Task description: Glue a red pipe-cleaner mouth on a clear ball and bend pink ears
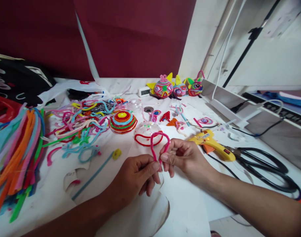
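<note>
A bright pink pipe cleaner is bent into an upright loop between my hands. My left hand pinches its lower left end between thumb and fingers. On the other side, my right hand grips the right part of the loop, close to the left fingertips. Just behind stands a clear plastic dome with a red pipe cleaner curved along its lower edge. To its left sits a dome coiled in coloured rings, with a yellow centre.
Bundled coloured pipe cleaners lie at left, beside a tangled heap. A yellow glue gun and black-handled scissors rest at right. Decorated balls and a small digital clock stand at the back.
</note>
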{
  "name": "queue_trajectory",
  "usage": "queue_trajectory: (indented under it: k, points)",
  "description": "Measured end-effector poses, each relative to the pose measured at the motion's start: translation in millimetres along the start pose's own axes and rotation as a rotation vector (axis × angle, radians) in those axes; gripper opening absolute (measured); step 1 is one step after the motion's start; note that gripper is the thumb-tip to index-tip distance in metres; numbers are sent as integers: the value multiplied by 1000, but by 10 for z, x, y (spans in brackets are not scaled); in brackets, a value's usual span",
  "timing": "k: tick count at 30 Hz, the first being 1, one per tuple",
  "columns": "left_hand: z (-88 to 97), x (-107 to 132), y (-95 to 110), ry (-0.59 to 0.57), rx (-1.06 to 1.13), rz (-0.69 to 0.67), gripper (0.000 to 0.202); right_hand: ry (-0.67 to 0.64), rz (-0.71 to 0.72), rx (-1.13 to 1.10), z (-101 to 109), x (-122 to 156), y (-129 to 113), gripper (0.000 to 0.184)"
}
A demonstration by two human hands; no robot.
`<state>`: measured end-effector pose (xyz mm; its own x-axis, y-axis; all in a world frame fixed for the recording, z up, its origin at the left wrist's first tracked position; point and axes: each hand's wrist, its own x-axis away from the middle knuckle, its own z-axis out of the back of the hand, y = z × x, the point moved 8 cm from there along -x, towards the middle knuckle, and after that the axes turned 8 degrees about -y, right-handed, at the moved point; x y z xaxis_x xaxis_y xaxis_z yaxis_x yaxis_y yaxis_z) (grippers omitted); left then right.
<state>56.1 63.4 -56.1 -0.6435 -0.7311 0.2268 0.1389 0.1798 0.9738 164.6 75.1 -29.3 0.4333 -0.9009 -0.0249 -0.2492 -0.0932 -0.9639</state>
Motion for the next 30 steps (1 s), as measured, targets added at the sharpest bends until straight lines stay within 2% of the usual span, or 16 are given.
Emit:
queue_trajectory:
  k: [4,8,16,30]
  points:
    - [-10,-1,-7,11,4,0,38,25,2,-7,11,-3,23,32]
    - [-5,0,1,10,-5,1,37,-16,-17,-20,2,-15,45,32]
    - [-72,18,4,-50,-79,25,35,-44,-76,-39,-6,-4,125,29]
    - [-67,37,-28,-20,-121,32,31,-115,-152,113,-74,15,98,27]
